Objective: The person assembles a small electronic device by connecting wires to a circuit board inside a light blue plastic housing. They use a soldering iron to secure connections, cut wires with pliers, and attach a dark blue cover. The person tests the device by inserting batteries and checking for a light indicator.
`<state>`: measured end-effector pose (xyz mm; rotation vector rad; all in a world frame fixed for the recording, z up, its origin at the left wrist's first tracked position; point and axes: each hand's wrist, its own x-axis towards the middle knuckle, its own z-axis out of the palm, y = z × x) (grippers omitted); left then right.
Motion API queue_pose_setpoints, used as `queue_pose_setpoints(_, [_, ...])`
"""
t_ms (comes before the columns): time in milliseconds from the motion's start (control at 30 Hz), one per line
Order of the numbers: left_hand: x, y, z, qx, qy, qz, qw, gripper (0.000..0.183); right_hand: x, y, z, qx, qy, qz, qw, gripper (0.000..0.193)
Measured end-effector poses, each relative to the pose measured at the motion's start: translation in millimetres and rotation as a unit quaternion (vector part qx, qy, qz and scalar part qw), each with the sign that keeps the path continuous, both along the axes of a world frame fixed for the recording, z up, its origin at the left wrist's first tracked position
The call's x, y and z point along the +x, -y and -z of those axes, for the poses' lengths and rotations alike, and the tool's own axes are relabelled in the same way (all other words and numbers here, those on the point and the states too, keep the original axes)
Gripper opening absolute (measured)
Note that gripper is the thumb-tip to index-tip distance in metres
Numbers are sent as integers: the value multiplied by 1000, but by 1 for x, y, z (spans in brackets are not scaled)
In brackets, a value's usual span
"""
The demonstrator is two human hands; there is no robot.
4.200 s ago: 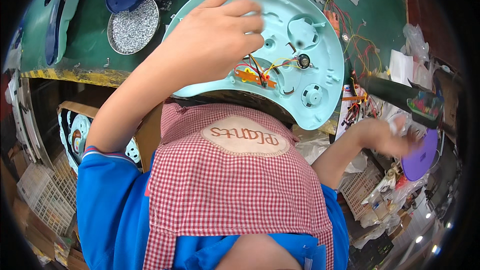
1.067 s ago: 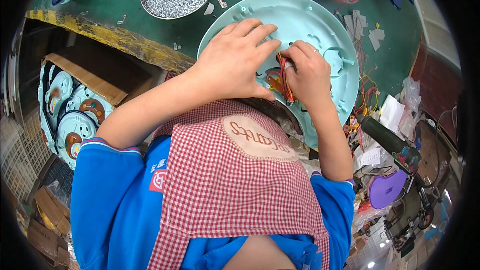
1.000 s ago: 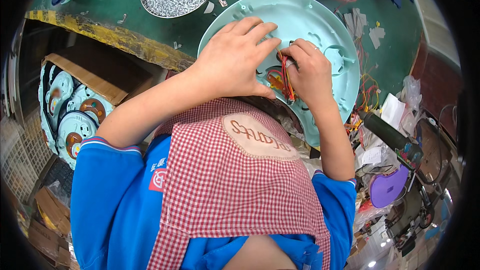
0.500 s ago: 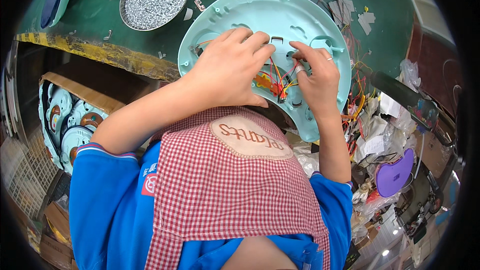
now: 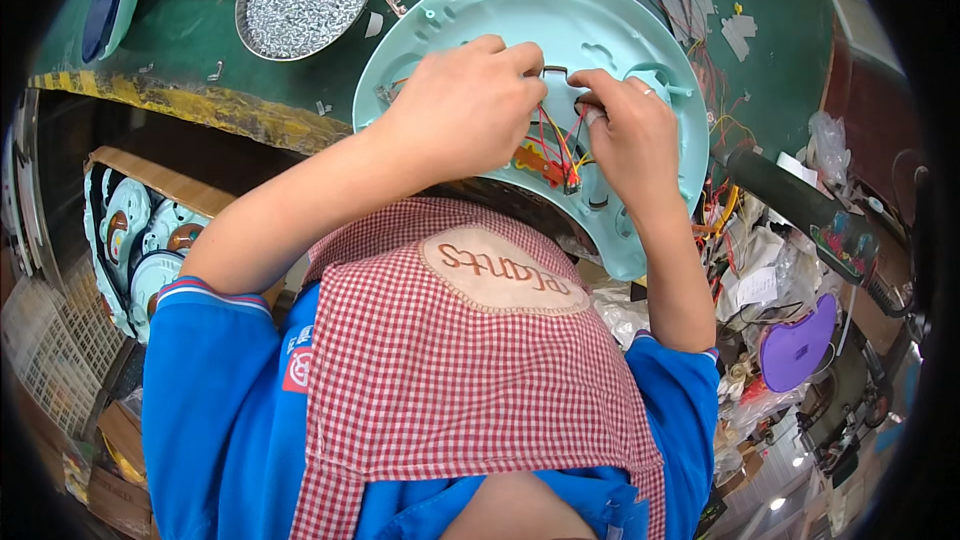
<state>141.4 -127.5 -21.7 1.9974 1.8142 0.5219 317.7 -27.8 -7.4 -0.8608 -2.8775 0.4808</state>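
Observation:
A pale turquoise curved plastic shell (image 5: 480, 0) lies at the table's edge with its hollow inside up. Over its left part, my left hand (image 5: 465, 105) is closed, its fingers curled inward and their tips mostly hidden. My right hand (image 5: 635, 135) pinches with thumb and forefinger near the shell's middle, where thin red wires (image 5: 578, 128) run up to the fingertips. Below and between the hands sits an orange-yellow part (image 5: 540, 165) with red, yellow and black wires joined to it. Whatever the left fingers grip is out of sight.
A round metal dish of small screws (image 5: 305, 5) stands at the back left. Grey-white strips (image 5: 690, 10) and loose wires lie right of the shell. A box of similar turquoise parts (image 5: 125, 230) is at lower left. A dark bar (image 5: 790, 195) juts in from the right.
My left hand has curled up, its thumb drawn in from the shell's near edge. The right fingertips have moved slightly up and left, closer to the left hand.

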Motion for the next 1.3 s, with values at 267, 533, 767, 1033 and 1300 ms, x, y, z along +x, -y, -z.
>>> queue_pose_setpoints(267, [3,-18,15,80,-67,53,993,5,41,-2,-11,-126,-220,184,950,22])
queue_pose_setpoints(533, [-12,0,-2,32,64,76,995,26,68,9,-5,-33,-202,162,965,11])
queue_pose_setpoints(767, [15,-17,-7,46,23,99,994,66,77,16,-7,43,-100,2,994,29])
queue_pose_setpoints(1033, [8,-1,-17,16,38,69,997,74,67,25,-12,-26,-226,91,970,24])
queue_pose_setpoints(1300, [5,21,-8,70,-66,27,995,64,55,33,0,85,-83,52,992,40])
